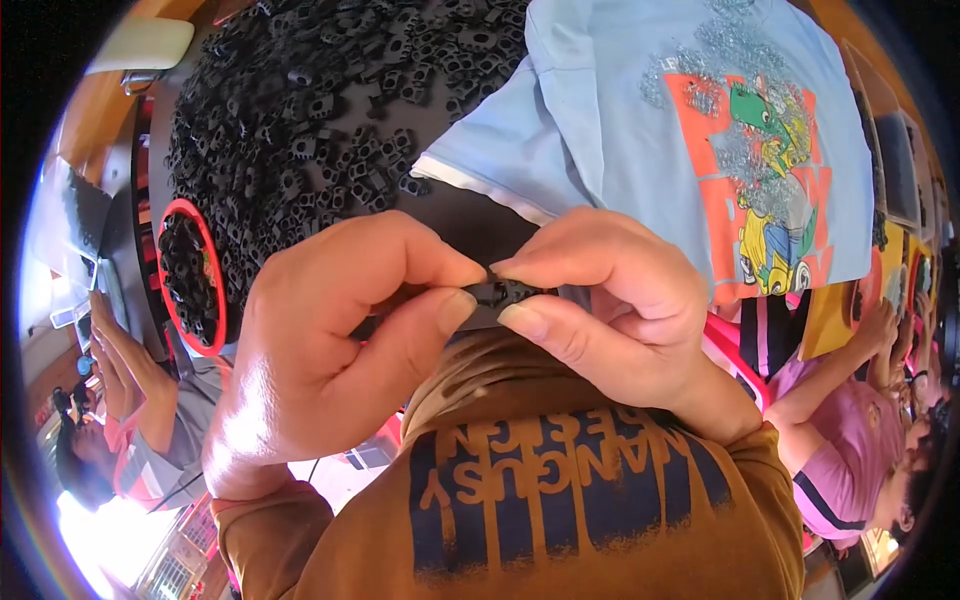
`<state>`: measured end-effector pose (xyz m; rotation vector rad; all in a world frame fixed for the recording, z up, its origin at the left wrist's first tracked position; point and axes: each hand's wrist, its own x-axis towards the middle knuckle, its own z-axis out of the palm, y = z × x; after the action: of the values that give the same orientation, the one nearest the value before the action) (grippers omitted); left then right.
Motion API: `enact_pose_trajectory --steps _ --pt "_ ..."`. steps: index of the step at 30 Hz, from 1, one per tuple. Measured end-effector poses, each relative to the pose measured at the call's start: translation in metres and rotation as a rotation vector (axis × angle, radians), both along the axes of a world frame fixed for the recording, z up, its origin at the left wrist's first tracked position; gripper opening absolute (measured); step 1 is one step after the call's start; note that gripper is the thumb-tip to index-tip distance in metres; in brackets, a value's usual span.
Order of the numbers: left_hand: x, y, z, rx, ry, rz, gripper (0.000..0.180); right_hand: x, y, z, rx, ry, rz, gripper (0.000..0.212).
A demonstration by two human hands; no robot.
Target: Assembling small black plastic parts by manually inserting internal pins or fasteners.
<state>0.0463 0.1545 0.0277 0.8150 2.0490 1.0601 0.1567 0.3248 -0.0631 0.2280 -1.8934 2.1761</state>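
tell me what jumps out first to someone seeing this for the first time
Dead centre, the left hand and right hand meet fingertip to fingertip, pinching a small black plastic part between them. Behind them a big heap of black plastic parts spreads over the dark table, with a red-rimmed bowl of the same pieces at its left edge. At upper right lies a light blue T-shirt with a bright cartoon print.
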Motion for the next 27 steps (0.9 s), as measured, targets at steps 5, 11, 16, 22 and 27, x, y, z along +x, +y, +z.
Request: enact_pose_trajectory --steps 5,11,16,22,27 --pt "-0.012 0.005 -0.002 0.028 0.324 -0.297 0.008 -0.001 0.0 -0.001 0.066 0.025 -0.039 0.021" --pt "-0.009 0.005 -0.007 0.062 0.527 -0.362 0.016 0.0 -0.004 -0.001 0.192 0.045 -0.113 0.021" --pt "-0.001 0.004 -0.012 0.075 0.612 -0.291 0.019 -0.001 -0.008 0.0 0.192 0.027 -0.163 0.021" --pt "0.003 0.0 -0.015 0.226 0.624 -0.132 0.028 -0.001 -0.025 0.013 -0.48 -0.154 -0.104 0.017" --pt "0.021 -0.004 -0.021 0.244 0.677 0.064 0.048 0.0 -0.025 0.027 -0.81 -0.246 0.027 0.013"
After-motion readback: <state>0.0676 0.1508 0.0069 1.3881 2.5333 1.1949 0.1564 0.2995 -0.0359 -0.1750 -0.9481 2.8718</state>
